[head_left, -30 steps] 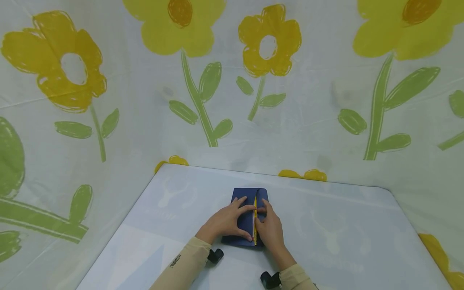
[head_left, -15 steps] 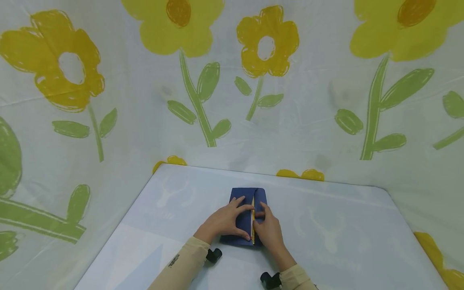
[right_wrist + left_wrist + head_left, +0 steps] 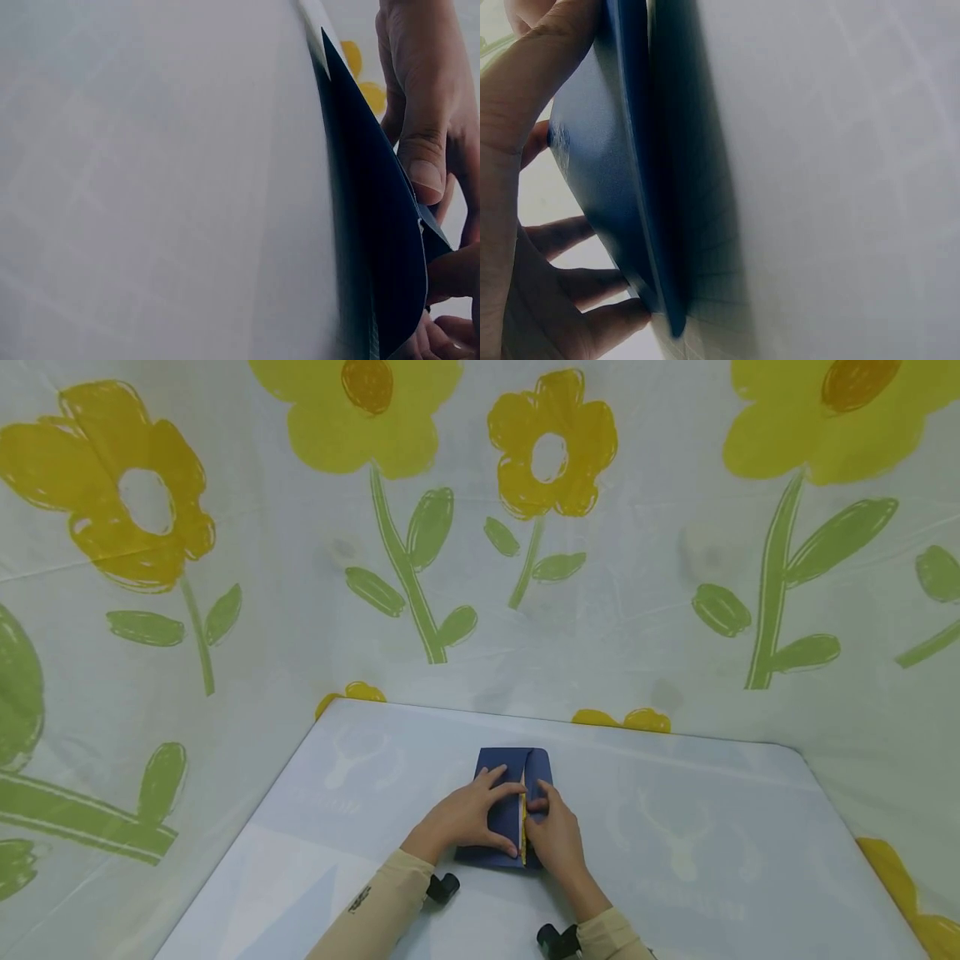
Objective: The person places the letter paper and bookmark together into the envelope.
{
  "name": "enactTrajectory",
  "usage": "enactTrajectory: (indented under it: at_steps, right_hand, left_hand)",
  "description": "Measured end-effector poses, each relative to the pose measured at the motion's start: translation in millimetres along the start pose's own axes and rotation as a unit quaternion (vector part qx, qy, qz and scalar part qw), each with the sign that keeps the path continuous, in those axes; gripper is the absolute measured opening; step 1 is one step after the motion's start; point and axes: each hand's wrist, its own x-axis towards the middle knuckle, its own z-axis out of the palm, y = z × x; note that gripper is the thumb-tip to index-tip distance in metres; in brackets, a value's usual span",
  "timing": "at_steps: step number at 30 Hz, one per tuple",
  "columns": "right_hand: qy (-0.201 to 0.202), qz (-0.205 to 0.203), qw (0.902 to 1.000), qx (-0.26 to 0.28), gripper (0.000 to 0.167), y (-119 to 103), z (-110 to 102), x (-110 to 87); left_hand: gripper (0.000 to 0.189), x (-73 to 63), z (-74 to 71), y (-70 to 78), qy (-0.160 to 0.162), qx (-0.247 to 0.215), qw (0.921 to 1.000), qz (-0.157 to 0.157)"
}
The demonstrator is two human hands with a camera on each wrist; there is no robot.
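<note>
A dark blue envelope [image 3: 501, 760] lies on the white table in the head view, its long opening running lengthwise right of its middle. Along that opening shows a narrow paper insert [image 3: 523, 827] with a yellow edge. My left hand [image 3: 468, 817] rests on the envelope's left part with fingers spread, its thumb near the opening. In the left wrist view, the fingertips [image 3: 634, 311] touch the envelope's far side. My right hand [image 3: 555, 835] has its curled thumb and index finger at the insert, over the flap [image 3: 538, 766]. What lies inside the envelope is hidden.
The white table [image 3: 675, 827] extends around the hands. Behind it hangs a white cloth [image 3: 637, 635] printed with yellow flowers. Black wrist cameras [image 3: 444, 888] sit at both cuffs, close above the tabletop.
The yellow strip showing at the envelope's opening has become narrower, and the right thumb and index finger have shifted slightly along it. The left hand holds its place on the envelope.
</note>
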Motion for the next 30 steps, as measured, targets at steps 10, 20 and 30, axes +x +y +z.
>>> enactTrajectory:
  at_steps: [10, 20, 30]
  right_hand:
    - [-0.037, 0.011, 0.9992, 0.009, 0.067, -1.8, -3.3, 2.0]
    - [-0.032, 0.016, 0.9993, 0.016, 0.065, -2.5, -4.3, 1.4]
    - [-0.033, 0.01, 0.9993, 0.014, 0.063, -1.6, -1.7, 1.1]
  left_hand:
    - [0.096, 0.1, -2.2, 1.0, -0.002, 0.001, 1.0, 0.001]
    - [0.097, -0.8, -1.3, 0.5, -0.006, 0.003, 1.0, -0.004]
    - [0.098, -0.4, -1.9, 1.8, -0.004, 0.004, 1.0, -0.005]
